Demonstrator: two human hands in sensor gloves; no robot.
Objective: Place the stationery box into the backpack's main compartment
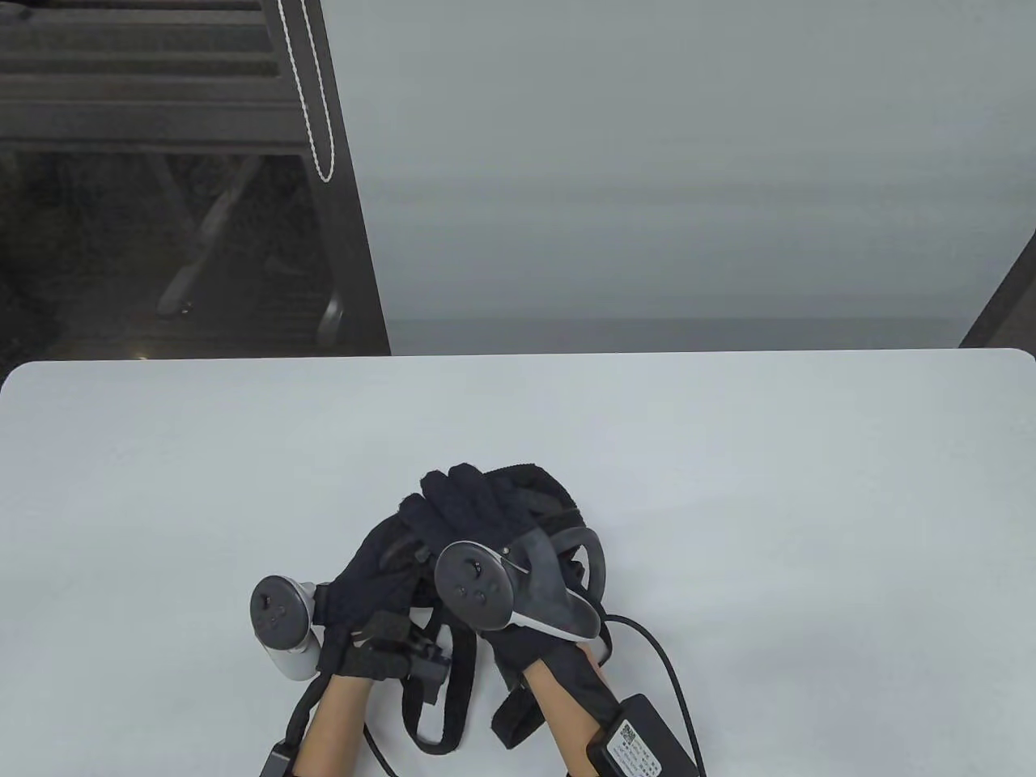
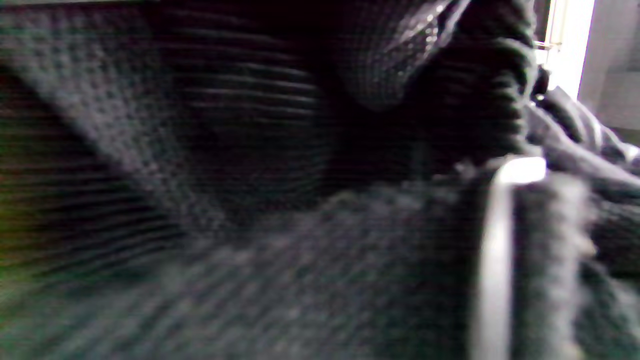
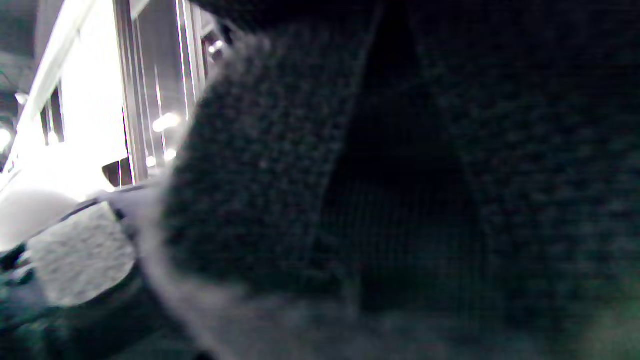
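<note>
A small black backpack [image 1: 557,503] lies on the white table [image 1: 769,502] near its front edge, mostly covered by both hands. Its straps [image 1: 457,688] trail toward me. My left hand [image 1: 379,566] rests on the backpack's left side. My right hand [image 1: 457,498] lies over the backpack's top, reaching leftward and partly over the left hand. How the fingers hold the fabric is hidden. No stationery box shows in any view. The left wrist view shows only blurred dark fabric [image 2: 320,260] up close, and so does the right wrist view [image 3: 400,200].
A black cable [image 1: 676,672] and a small black pack [image 1: 639,740] run along my right forearm. The table's far edge [image 1: 518,354] meets a grey wall, with a dark floor and chair legs beyond the far left.
</note>
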